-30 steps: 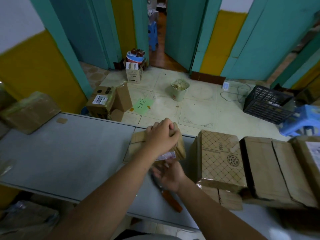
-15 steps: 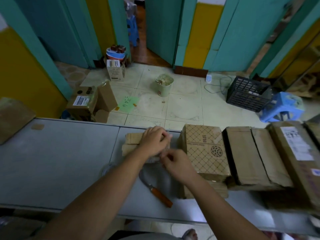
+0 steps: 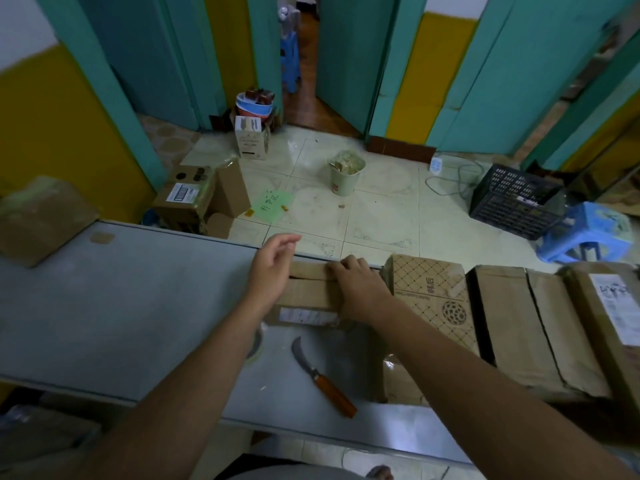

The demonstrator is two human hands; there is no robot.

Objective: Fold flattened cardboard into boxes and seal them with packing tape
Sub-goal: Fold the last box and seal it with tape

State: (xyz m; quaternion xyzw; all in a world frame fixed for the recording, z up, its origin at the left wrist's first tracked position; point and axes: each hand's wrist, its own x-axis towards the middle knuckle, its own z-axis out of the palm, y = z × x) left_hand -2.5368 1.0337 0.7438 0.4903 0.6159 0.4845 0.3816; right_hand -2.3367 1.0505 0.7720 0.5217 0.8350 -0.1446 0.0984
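The left hand (image 3: 277, 261) has lifted off the box (image 3: 308, 296) at centre frame — fingers (image 3: 289, 241) loose, empty — the right hand (image 3: 360, 292) now pressing its top.

A grey table (image 3: 121, 306) carries a small cardboard box (image 3: 308, 296) at centre, with a row of cartons (image 3: 519, 323) stretching toward 3 o'clock. A curved knife (image 3: 322, 375) lies at 6 o'clock, a wrapped parcel (image 3: 41, 220) at 9 o'clock.

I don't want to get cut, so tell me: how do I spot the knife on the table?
Find the long grey table. Towards its near edge, in front of the small cardboard box, lies the knife. It is the only thing there with a curved blade and an orange-brown handle.
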